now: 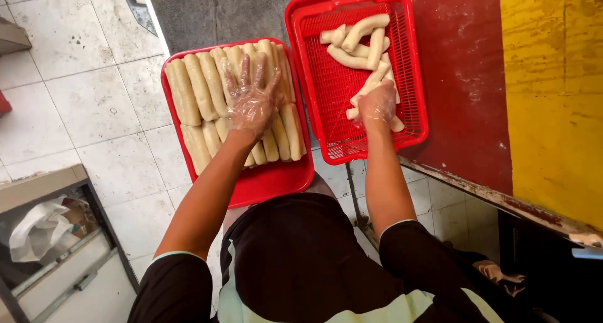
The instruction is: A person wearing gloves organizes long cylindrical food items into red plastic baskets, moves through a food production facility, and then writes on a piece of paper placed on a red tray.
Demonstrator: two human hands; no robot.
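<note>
My left hand (253, 97), in a clear plastic glove, lies flat with fingers spread on pale dough rolls (200, 87) packed in rows on a red tray (270, 182). My right hand (377, 103), also gloved, is closed around a dough roll (372, 84) inside a red mesh basket (333, 84). Several loose rolls (358, 43) lie at the basket's far end. The roll in my right hand is partly hidden by the fingers.
The basket rests on a red and yellow table (477, 78) at the right, its worn edge (490, 197) near my right arm. White floor tiles (81, 97) lie to the left. A low shelf with a white bag (38, 229) stands at the lower left.
</note>
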